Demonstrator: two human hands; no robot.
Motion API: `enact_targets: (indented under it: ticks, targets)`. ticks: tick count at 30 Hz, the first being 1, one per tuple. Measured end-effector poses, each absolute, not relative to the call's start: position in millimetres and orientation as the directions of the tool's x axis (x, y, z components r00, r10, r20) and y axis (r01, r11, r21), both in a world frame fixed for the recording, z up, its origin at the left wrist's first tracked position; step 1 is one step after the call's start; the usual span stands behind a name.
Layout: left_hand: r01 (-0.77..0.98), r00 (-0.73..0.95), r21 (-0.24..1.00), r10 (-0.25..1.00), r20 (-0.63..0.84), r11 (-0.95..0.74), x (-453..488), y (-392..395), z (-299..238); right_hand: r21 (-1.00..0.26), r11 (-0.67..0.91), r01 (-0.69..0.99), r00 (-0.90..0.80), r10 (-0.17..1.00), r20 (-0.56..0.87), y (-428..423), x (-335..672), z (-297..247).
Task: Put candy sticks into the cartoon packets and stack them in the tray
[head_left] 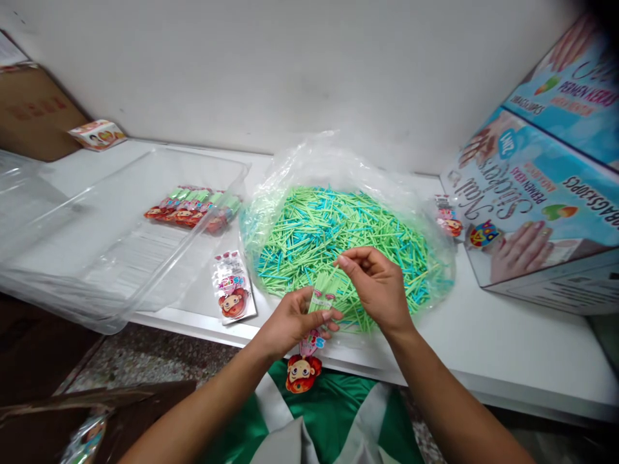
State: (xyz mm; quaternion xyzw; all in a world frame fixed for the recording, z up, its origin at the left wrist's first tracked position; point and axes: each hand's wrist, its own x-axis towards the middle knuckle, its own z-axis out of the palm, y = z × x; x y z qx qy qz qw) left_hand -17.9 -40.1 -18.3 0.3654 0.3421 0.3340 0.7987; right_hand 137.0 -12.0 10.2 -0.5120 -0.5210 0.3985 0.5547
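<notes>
My left hand (297, 322) grips a small clear packet (304, 367) printed with a red-haired cartoon figure. Pale green sticks show at the packet's upper end, and the printed head hangs below my fingers. Close to that end, my right hand (380, 287) is closed in a pinch on what looks like a thin green stick (334, 270), mostly hidden by the fingertips. Both hands are over the front of a large open plastic bag (271, 193) heaped with green and blue sticks (333, 225).
A pile of packets (191, 206) lies by a clear plastic tray (120, 277) on the left. One flat packet stack (233, 287) sits near the table's front edge. Printed blue boxes (541, 187) stand right, with another packet (447, 216) beside them. A cardboard box (39, 113) is back left.
</notes>
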Motion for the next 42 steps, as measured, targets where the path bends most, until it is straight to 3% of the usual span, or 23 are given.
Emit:
enact_targets:
  ticks: [6,11,17,21,29,35,38,42]
  targets:
    - [-0.258,0.603,0.806,0.74,-0.296,0.533,-14,-41,-14,-0.929,0.198,0.311,0.02,0.977,0.214,-16,132,12]
    - [-0.274,0.591,0.823,0.762,-0.264,0.498,-21,-36,-17,-0.781,0.386,0.492,-0.239,0.922,0.305,-20,140,16]
    - [-0.379,0.431,0.871,0.892,-0.133,0.312,-25,-33,-18,-0.802,0.236,0.549,-0.143,0.972,0.188,-31,145,27]
    - [-0.376,0.386,0.895,0.919,-0.085,0.241,-27,-31,-11,-0.808,0.301,0.507,-0.215,0.952,0.219,-36,141,33]
    - [-0.286,0.402,0.925,0.907,-0.123,0.252,-42,-29,11,-0.804,0.442,0.399,-0.188,0.897,0.4,-34,138,44]
    - [-0.316,0.384,0.93,0.922,-0.054,0.186,-45,-27,3,-0.822,0.45,0.349,-0.121,0.891,0.437,-30,137,53]
    - [-0.327,0.371,0.931,0.928,-0.035,0.165,-49,-28,5,-0.816,0.474,0.332,-0.188,0.88,0.435,-28,131,61]
    - [-0.195,0.234,0.978,0.972,-0.028,0.075,-83,-16,36,-0.804,0.478,0.354,-0.217,0.878,0.427,-22,123,70]
